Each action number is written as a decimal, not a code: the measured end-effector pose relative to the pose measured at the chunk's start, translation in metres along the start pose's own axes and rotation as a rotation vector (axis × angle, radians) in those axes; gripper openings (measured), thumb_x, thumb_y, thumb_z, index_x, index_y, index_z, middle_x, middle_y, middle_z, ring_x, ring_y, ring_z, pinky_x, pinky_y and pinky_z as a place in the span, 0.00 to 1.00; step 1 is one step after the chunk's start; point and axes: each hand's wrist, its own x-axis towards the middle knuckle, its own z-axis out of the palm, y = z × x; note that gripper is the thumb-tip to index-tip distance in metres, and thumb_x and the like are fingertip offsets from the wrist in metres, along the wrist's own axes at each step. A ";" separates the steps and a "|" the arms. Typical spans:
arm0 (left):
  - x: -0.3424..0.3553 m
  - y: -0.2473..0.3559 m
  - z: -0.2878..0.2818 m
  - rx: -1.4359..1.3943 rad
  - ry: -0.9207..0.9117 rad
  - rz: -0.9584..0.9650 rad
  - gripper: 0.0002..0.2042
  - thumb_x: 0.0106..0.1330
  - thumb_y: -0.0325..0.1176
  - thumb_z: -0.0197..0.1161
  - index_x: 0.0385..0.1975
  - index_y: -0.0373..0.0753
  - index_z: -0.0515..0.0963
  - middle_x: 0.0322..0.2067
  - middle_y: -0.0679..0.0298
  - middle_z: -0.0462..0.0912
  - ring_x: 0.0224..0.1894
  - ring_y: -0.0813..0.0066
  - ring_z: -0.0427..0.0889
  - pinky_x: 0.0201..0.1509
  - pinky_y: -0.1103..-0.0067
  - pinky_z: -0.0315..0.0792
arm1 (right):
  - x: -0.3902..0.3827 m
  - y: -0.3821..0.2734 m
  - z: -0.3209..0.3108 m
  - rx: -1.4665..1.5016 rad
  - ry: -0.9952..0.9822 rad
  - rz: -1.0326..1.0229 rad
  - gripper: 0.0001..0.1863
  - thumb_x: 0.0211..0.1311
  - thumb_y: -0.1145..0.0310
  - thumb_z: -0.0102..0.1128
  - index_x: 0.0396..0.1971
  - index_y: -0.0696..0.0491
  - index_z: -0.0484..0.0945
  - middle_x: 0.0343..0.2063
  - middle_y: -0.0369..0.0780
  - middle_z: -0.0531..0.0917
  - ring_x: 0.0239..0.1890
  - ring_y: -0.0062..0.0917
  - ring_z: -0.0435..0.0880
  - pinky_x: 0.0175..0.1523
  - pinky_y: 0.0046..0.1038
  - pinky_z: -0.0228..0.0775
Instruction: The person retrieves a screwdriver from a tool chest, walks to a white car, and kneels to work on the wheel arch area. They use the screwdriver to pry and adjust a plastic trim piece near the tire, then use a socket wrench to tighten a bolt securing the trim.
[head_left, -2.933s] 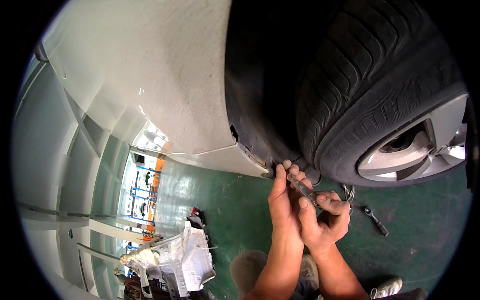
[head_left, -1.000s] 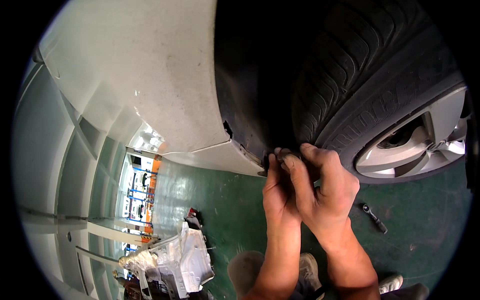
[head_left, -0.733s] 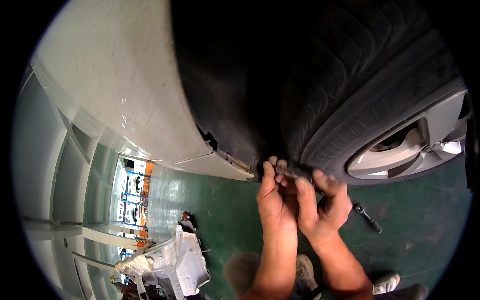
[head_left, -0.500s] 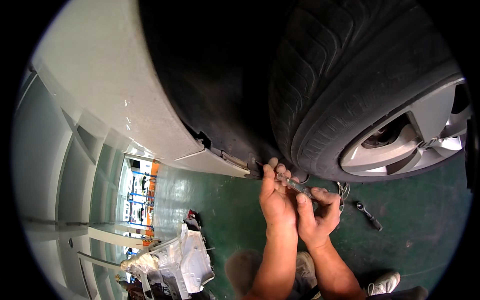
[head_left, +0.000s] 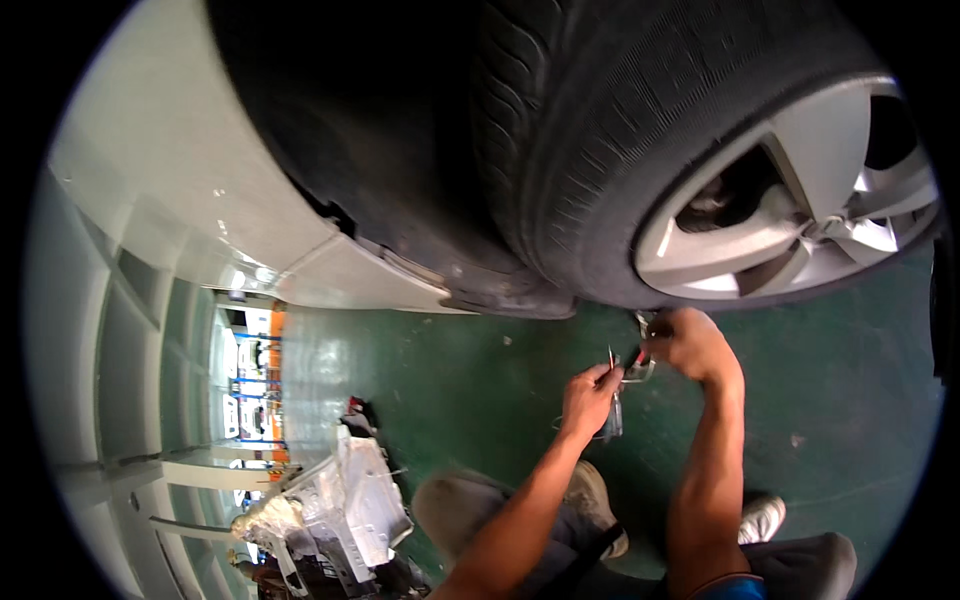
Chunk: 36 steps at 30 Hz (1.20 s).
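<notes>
My left hand point(head_left: 588, 402) is closed around a slim pointed probe with a clear handle point(head_left: 615, 416), like a test light. Its thin metal tip points up past my fingers toward the car, and a thin wire loops beside my hand. To the right, my right hand point(head_left: 690, 345) bends downward above the floor in front of the tyre. Its fingers are closed at a small red-and-black piece point(head_left: 638, 357), whose kind I cannot make out. A pale wire or cord point(head_left: 640, 374) lies close below these fingers.
A car wheel with a silver rim point(head_left: 790, 215) and black tyre fills the upper right. Left of it are the dark wheel-arch liner point(head_left: 430, 255) and pale body panel point(head_left: 350, 275). Wrapped body parts point(head_left: 350, 500) lie lower left on the green floor point(head_left: 480, 390). My shoes are below.
My hands have separated and come away from the panel's lower edge. The clear-handled probe is now in my left hand alone; my right hand has moved right. The ratchet no longer shows.
</notes>
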 end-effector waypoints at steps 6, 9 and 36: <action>-0.011 -0.135 0.080 0.474 -0.128 -0.082 0.17 0.64 0.48 0.62 0.35 0.38 0.84 0.30 0.55 0.86 0.34 0.56 0.86 0.41 0.66 0.76 | 0.004 0.081 0.042 -0.351 0.272 0.351 0.21 0.47 0.60 0.69 0.43 0.51 0.83 0.45 0.45 0.84 0.48 0.41 0.84 0.51 0.40 0.78; -0.018 -0.136 0.094 0.462 -0.137 -0.143 0.18 0.63 0.48 0.64 0.40 0.37 0.83 0.37 0.54 0.87 0.44 0.56 0.85 0.48 0.67 0.77 | -0.009 0.113 0.066 -0.493 0.287 0.444 0.19 0.53 0.65 0.63 0.46 0.51 0.80 0.48 0.42 0.80 0.54 0.40 0.78 0.54 0.41 0.75; -0.047 0.118 -0.143 0.590 -0.239 0.267 0.15 0.64 0.35 0.63 0.46 0.35 0.78 0.40 0.51 0.83 0.40 0.51 0.83 0.44 0.62 0.76 | -0.021 -0.152 0.072 0.750 0.381 -0.339 0.22 0.65 0.65 0.63 0.54 0.65 0.76 0.29 0.47 0.82 0.31 0.29 0.81 0.42 0.28 0.74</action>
